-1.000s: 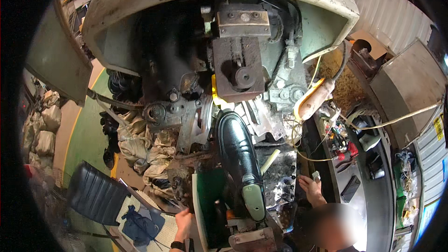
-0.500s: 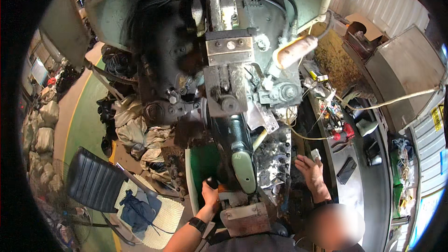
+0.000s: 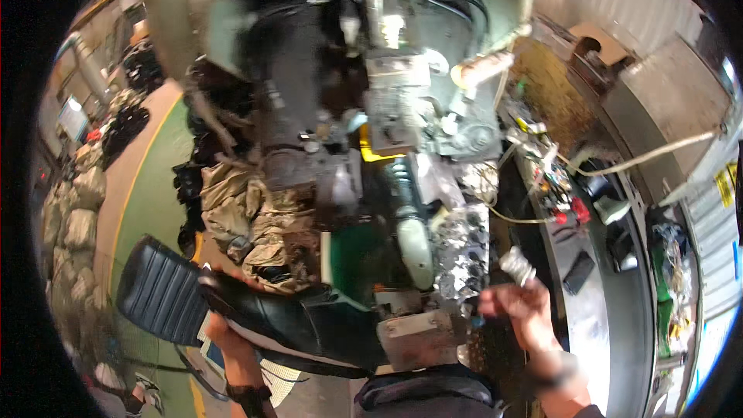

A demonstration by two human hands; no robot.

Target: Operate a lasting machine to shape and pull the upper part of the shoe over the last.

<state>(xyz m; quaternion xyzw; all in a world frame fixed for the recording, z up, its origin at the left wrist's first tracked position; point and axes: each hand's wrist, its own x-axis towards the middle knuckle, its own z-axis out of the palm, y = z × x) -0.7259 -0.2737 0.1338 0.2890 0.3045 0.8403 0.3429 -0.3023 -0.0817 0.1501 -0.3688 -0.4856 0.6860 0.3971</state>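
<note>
One mounted shoe (image 3: 402,186) in the machine (image 3: 393,101); newly before it, one black shoe (image 3: 309,321), left hand (image 3: 224,334) clasping; right hand (image 3: 526,310) half-curled, hold unclear.

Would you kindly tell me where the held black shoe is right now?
In the head view, the black shoe is low and left of centre, in the left hand, between the black chair back and the metal block.
</note>
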